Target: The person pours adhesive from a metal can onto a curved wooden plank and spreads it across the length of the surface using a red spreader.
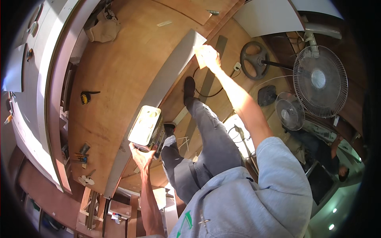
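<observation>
A long narrow grey panel [154,89] lies along the near edge of the wooden worktop [119,67]. Over its lower part, my left hand [142,156] grips a rectangular metal tin [143,125] by its bottom end. The tin's pale top catches strong light, and its dark printed side faces right. My right arm reaches to the panel's far end. There, my right hand [212,57] is closed on a flat orange-tan piece [201,56] held right by the panel's corner. Glare hides whether this piece is a cloth, a sponge or a sheet.
A tape measure [85,97], a cloth bag [104,27] and small tools [82,158] lie on the worktop. To the right stand a large fan [319,79], a smaller fan [289,111] and a round base [254,60]. A cable [206,95] crosses the floor. Another person [321,148] is at far right.
</observation>
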Available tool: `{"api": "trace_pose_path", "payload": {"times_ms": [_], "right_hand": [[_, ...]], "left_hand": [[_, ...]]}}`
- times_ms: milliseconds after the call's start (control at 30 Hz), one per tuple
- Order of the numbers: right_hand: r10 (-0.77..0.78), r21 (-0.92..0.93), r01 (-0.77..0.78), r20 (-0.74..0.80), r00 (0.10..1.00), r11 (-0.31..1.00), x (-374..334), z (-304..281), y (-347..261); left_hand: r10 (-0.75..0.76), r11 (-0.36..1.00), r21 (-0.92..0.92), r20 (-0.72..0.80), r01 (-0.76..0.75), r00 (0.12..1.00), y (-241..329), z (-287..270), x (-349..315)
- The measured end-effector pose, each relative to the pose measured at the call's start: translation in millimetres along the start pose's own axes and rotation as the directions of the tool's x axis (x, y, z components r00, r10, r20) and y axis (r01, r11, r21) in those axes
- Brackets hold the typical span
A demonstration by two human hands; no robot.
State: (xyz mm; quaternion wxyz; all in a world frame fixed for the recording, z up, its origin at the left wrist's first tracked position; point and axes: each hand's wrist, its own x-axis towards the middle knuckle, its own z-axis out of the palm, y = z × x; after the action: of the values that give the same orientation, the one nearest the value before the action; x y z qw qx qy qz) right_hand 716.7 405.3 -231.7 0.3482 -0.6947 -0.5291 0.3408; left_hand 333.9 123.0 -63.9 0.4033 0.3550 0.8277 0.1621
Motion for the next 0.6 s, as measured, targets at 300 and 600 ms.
{"api": "trace_pose_path", "payload": {"times_ms": [300,600], "right_hand": [[0.034,-0.156,0.002,0.230,0.973,0.988,81.2,-14.9,55.9],[0.105,-0.302,-0.035,0.220,0.970,0.953,91.1,-14.5,60.5]], "left_hand": [[-0.060,0.990,0.134,0.121,0.043,0.991,113.8,55.2,34.9],[0.040,0.948,0.298,0.232,-0.110,0.972,214.7,87.1,103.4]]}}
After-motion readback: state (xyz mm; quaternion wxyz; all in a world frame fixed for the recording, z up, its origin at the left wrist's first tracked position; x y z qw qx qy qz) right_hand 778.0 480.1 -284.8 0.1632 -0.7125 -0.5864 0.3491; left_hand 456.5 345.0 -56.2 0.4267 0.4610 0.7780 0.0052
